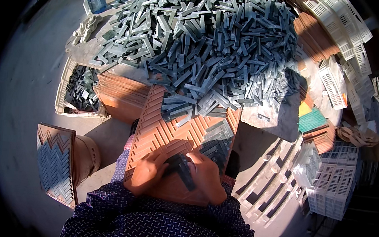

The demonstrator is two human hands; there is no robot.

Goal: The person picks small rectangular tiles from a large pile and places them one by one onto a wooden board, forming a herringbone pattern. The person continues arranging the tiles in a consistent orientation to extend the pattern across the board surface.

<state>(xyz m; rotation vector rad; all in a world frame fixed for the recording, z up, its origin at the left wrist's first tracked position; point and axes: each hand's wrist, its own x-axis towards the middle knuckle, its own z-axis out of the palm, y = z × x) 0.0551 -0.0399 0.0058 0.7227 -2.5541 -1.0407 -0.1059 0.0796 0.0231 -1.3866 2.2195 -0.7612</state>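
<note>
Grey stone strips (182, 170), slim, dark, bunched

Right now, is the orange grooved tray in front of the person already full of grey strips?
No: the orange grooved tray has grey strips only on its right side, and most grooves are bare.

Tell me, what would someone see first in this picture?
A huge heap of grey-green stone strips fills the top middle. Just below it lies an orange grooved tray, partly filled with strips in a zigzag pattern. At its near end, the left hand and right hand together hold dark strips.
</note>
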